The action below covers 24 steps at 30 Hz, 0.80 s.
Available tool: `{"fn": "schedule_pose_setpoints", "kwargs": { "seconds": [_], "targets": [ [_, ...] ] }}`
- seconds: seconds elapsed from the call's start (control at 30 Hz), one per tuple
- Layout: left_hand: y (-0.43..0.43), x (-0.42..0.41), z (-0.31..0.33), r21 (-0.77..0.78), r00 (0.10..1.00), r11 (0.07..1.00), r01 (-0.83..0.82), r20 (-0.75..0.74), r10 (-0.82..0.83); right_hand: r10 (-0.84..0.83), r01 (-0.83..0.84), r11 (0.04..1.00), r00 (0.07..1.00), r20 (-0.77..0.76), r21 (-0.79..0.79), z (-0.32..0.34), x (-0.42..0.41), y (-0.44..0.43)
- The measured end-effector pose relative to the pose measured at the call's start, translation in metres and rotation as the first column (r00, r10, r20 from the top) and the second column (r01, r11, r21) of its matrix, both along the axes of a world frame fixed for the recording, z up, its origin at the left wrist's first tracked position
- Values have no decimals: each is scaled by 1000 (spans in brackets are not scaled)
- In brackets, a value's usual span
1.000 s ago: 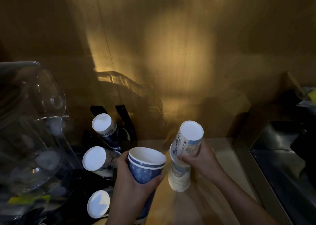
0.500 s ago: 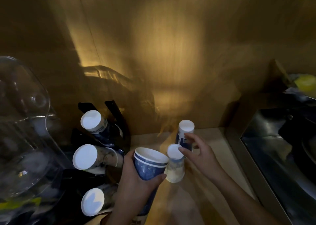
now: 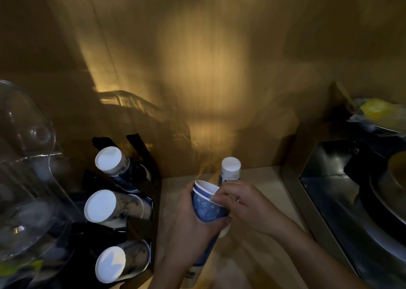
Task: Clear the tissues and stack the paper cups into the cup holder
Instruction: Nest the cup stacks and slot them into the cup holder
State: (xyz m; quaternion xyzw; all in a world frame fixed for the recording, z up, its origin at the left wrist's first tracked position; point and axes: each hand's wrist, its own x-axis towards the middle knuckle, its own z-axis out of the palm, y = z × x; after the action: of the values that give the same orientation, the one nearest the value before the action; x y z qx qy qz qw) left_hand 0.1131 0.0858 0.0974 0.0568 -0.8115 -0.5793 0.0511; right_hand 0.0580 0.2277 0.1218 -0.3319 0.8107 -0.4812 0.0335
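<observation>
Left hand [image 3: 189, 229] is wrapped around a mouth-up stack of blue paper cups [image 3: 208, 207] over the tabletop's [image 3: 263, 185] middle; right hand [image 3: 243, 205] pinches its rim. An inverted white cup [image 3: 229, 170], long axis vertical, stands just behind near the tabletop's back edge, nearer the right hand. The cup holder [image 3: 140, 148] sits left.

A dim, wood-panelled wall [image 3: 197, 47] fills the upper frame, lit by a warm, soft-edged pool of yellow light [image 3: 202, 73] at its centre. A thin vertical seam [image 3: 105, 42] runs down the panelling at left. Below, a pale tabletop [image 3: 259, 178] meets the wall. At right, a dark metal basin [image 3: 334, 189] sits recessed in a wooden surround, with something yellow [image 3: 377, 109] on its far edge. At left, a clear curved plastic cover [image 3: 28, 156] catches faint reflections.
</observation>
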Motion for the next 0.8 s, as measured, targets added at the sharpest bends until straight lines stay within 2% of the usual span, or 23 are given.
{"fn": "schedule_pose_setpoints", "kwargs": {
  "seconds": [0.1,0.27,0.47,0.6,0.73,0.8],
  "targets": [
    [3,1,2,44,1000,999,-22,12,21,-87,87,996,993,-76,-9,4,-1,2],
    [-2,8,2,19,1000,1000,-24,12,23,-202,201,968,979,10,-146,24,-14,14],
    [-5,16,7,-16,999,999,-41,-13,41,-212,206,953,977,-1,-222,44,-22,29],
    [-5,16,8,3,999,1000,-30,-36,30,-126,132,971,991,42,-202,42,-13,20],
    [-6,16,8,-19,999,999,-43,-21,42,84,-84,996,989,124,-12,20,3,2],
    [-8,17,7,-32,998,998,-54,-24,54,127,-127,992,972,198,-12,10,8,-1]
  ]
}}
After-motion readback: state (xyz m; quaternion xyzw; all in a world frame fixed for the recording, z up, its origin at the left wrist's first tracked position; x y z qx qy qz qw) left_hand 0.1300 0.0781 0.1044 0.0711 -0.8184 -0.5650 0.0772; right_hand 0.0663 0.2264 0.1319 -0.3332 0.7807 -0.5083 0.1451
